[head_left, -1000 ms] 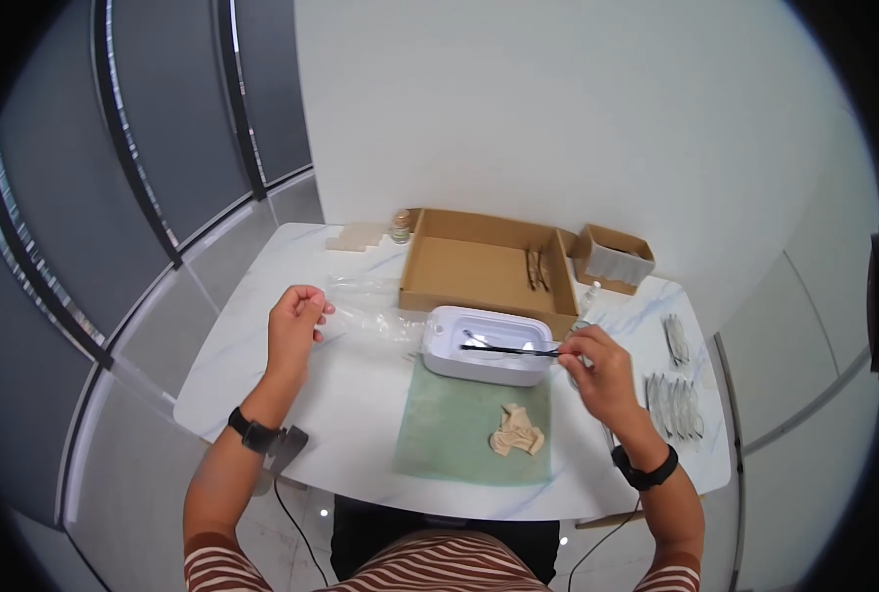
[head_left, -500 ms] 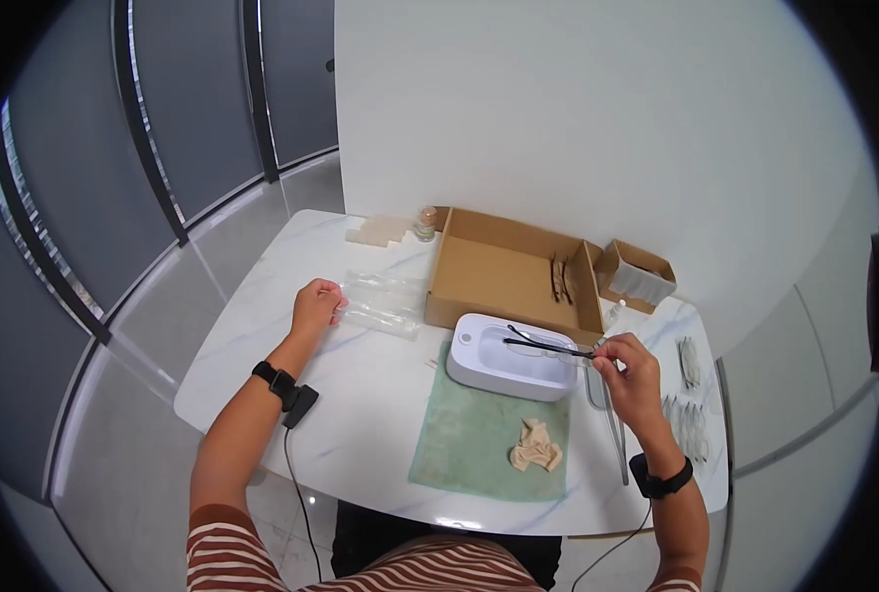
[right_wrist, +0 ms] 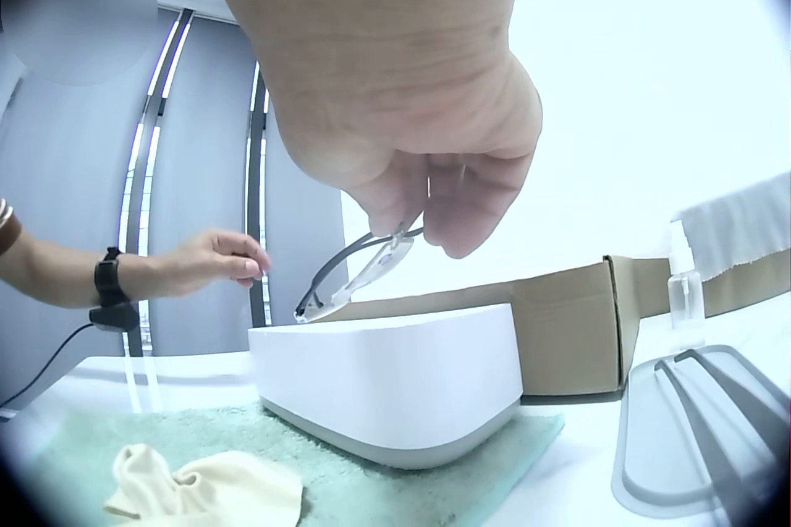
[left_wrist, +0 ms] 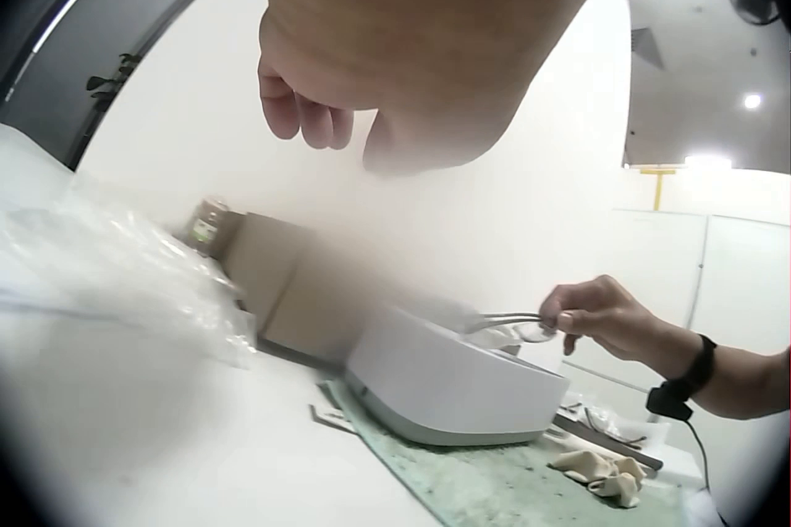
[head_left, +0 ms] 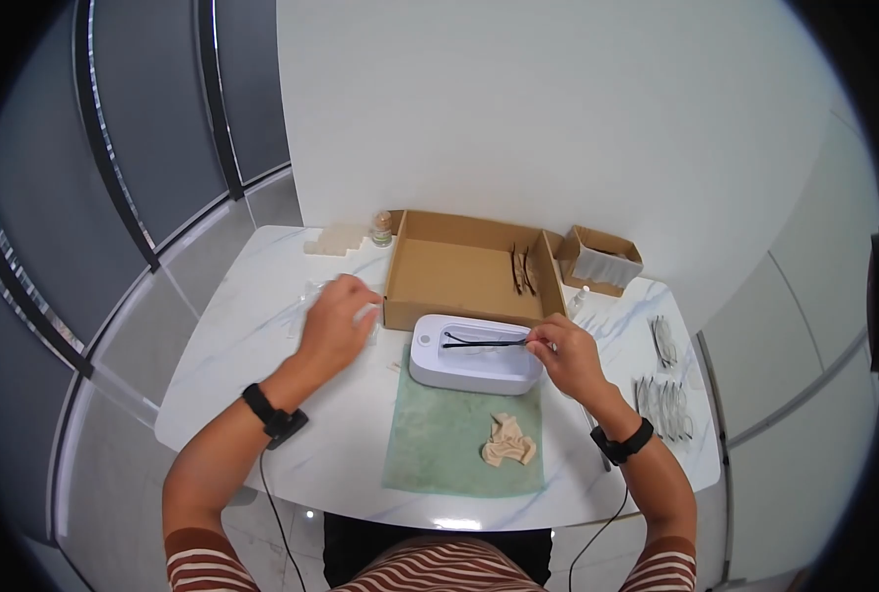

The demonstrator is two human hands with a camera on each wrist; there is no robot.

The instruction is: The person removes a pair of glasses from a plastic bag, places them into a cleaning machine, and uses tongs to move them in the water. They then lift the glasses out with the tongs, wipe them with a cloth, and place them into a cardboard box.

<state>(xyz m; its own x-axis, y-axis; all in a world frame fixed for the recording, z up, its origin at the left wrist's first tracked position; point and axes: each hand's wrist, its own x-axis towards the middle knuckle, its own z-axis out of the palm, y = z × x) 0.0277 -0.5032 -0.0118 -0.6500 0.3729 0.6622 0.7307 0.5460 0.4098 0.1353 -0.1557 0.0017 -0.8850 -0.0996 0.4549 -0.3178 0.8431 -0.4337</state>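
My right hand (head_left: 568,357) pinches a pair of eyeglasses (head_left: 479,344) with dark temples at one end. The glasses hang over the open basin of a white oblong cleaner (head_left: 435,373). In the right wrist view, a clear lens and the dark temples of the glasses (right_wrist: 334,280) show just above the cleaner's rim. My left hand (head_left: 336,324) is raised over the table left of the cleaner, holding nothing, its fingers loosely bent. Clear plastic bags (left_wrist: 124,268) lie on the table beneath and beside it.
A green cloth (head_left: 430,444) lies under the cleaner, with a crumpled beige cloth (head_left: 509,441) on it. Behind stands a cardboard box (head_left: 449,257) holding glasses. Several more glasses (head_left: 663,407) lie at right. A grey tray (right_wrist: 643,441) and small bottle (right_wrist: 686,299) stand beside the cleaner.
My left hand has come away from the plastic bags and moved right, toward the cleaner. My right hand still holds the glasses over the basin, now slightly lower. The head view has shifted.
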